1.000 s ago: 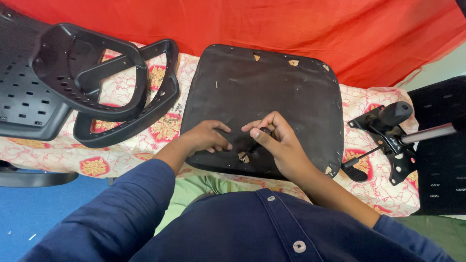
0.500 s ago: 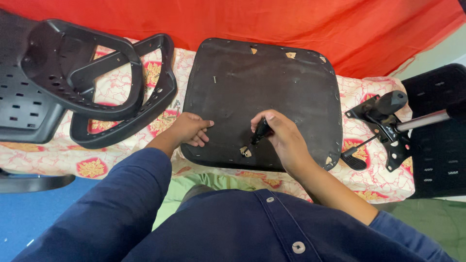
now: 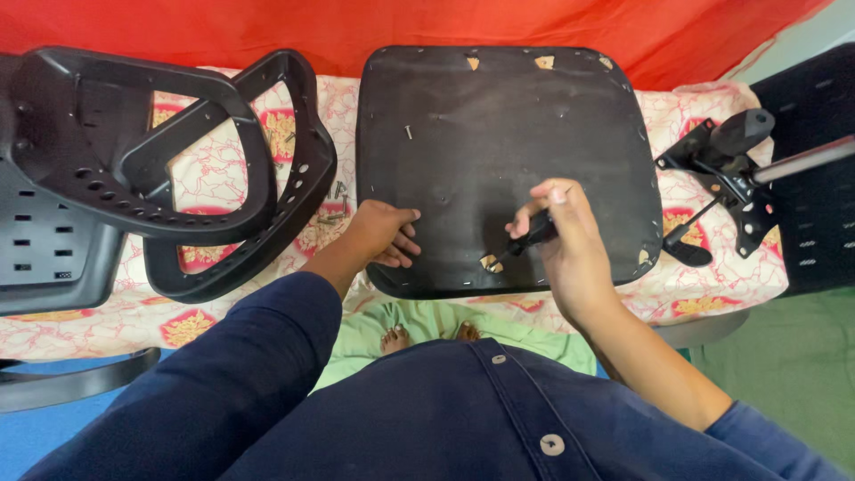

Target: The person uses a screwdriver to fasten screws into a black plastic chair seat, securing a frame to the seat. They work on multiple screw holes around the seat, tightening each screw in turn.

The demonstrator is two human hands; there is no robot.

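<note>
Since the earlier frame your right hand (image 3: 570, 240) has tilted its clasped black tool (image 3: 527, 239) toward the seat base (image 3: 499, 116) front edge; left hand (image 3: 383, 233) steadies it, holding nothing; armrests (image 3: 178, 169) and mechanism (image 3: 726, 169) remain unmounted

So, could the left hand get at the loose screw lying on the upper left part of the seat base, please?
Probably yes: the left hand rests on the seat base's near left edge, and only bare black surface lies between it and the screw.

Dark navy shirt, pale buttons down the front at six o'clock; long sleeves pushed up both forearms.
</note>
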